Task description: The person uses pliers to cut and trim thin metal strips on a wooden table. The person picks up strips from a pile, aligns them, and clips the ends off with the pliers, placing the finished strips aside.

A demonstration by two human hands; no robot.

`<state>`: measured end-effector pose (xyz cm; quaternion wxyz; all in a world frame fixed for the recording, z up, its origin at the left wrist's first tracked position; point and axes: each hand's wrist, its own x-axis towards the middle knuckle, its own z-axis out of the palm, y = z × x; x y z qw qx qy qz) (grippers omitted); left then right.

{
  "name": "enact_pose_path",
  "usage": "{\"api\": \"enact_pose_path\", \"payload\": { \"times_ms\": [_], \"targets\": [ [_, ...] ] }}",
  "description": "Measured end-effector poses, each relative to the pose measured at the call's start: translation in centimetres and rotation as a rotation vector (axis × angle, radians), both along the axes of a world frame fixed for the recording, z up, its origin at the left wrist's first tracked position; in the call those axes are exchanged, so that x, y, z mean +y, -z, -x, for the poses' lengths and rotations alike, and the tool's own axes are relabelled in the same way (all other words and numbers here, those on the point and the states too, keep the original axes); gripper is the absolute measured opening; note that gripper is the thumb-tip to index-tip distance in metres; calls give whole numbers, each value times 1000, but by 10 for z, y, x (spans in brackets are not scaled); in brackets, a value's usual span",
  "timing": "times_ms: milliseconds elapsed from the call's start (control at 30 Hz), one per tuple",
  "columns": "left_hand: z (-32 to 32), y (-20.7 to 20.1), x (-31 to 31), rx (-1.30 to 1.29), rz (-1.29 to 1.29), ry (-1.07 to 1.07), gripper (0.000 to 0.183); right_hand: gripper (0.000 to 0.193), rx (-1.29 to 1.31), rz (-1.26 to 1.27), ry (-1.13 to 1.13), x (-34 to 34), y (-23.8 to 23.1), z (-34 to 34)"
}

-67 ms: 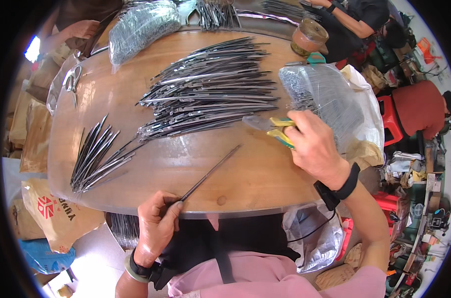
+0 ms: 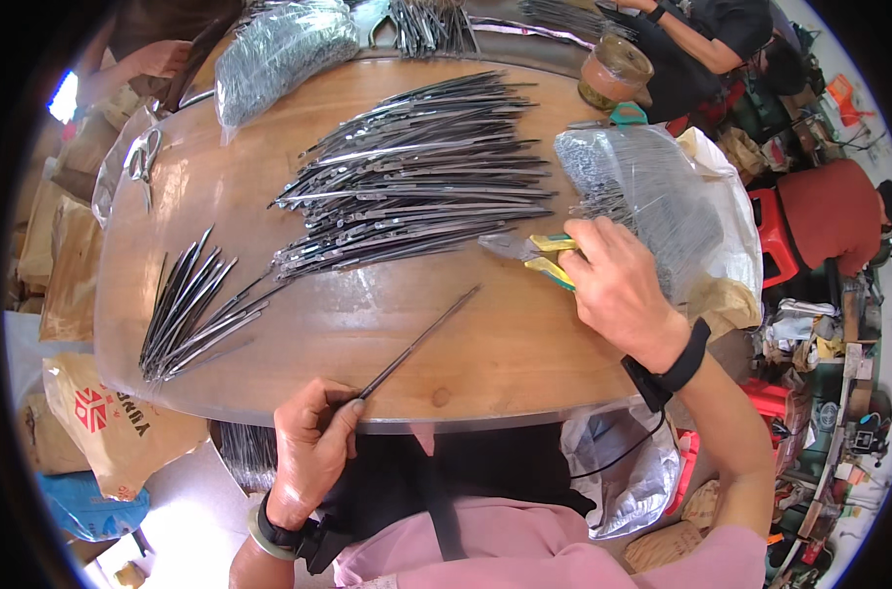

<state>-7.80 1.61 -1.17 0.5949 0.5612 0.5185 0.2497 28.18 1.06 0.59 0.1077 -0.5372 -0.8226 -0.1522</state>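
Near the table's front edge my left hand (image 2: 311, 447) pinches the lower end of a thin dark strip (image 2: 421, 339) between thumb and fingers. The strip slants up and to the right, its far tip over the bare wood. On the right, my right hand (image 2: 618, 285) is closed round the yellow-and-green handles of a pair of pliers (image 2: 552, 257). Their grey jaws point left, close to the lower right edge of a big pile of dark thin strips (image 2: 416, 177). A smaller fanned bunch of similar strips (image 2: 186, 309) lies at the left of the table.
Scissors (image 2: 143, 162) lie at the table's left edge. Clear bags of thin metal pieces, one at the back (image 2: 279, 59) and one at the right (image 2: 627, 177), flank the pile. A jar (image 2: 615, 71) stands at the back right. Other people sit around the table and beyond.
My right hand and the pliers have shifted very slightly left. My left hand and its strip have hardly moved.
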Motion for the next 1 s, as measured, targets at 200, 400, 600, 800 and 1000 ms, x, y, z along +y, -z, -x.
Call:
{"api": "enact_pose_path", "payload": {
  "times_ms": [200,400,600,800,1000],
  "targets": [
    [-8,-9,3,33,33,1,2,15,67,-64,-39,-10,-22,22],
    [1,-5,-1,-105,199,-73,4,18,1146,-232,142,-54,-79,58],
    [-1,-13,-15,-733,649,-267,13,17,1905,-184,370,-101,-39,34],
    [-25,-27,-15,-1085,737,-150,59,19,1601,-50,835,-124,-2,13],
    [-49,-22,-22,-989,816,141,25,21,2280,-6,276,-134,-26,27]
  ]
}}
